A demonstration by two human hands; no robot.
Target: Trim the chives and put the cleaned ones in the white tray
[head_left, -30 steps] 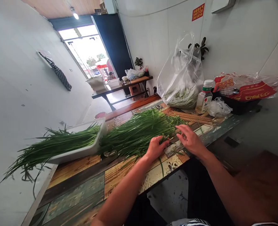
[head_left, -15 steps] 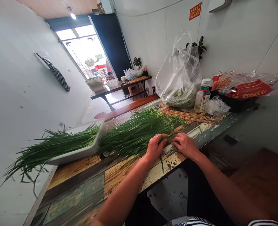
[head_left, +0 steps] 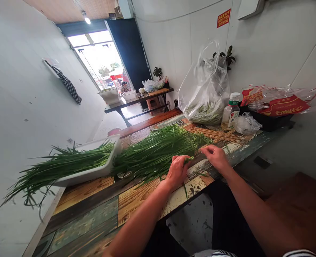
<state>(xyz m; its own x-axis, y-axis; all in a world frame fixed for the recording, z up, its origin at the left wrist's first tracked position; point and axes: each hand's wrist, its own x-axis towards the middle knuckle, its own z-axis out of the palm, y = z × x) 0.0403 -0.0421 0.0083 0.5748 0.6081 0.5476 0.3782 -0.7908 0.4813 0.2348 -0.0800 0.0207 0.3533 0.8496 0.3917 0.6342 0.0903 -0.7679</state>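
A large heap of green garlic chives (head_left: 152, 150) lies across the wooden-patterned table (head_left: 90, 221). My left hand (head_left: 177, 169) is closed around a small bunch of them, and the cut ends stick out past the thumb. To its right and apart from it, my right hand (head_left: 215, 157) hovers over the table with thumb and fingertips pinched together; whether anything thin is between them I cannot make out. Close beyond the right hand lie thin wooden skewers (head_left: 218, 133). A few loose chive scraps lie on the table below the hands.
On the left, a white tub (head_left: 111, 164) holds more chives that hang over its far end. Along the back stand a clear plastic bag (head_left: 204, 92) of greens, a bottle (head_left: 230, 110), a crumpled bag (head_left: 247, 124) and a black tray (head_left: 274, 123) with red packaging.
My right hand has moved away from the left, up and to the right. The left hand has turned slightly and keeps its grip on the chives.
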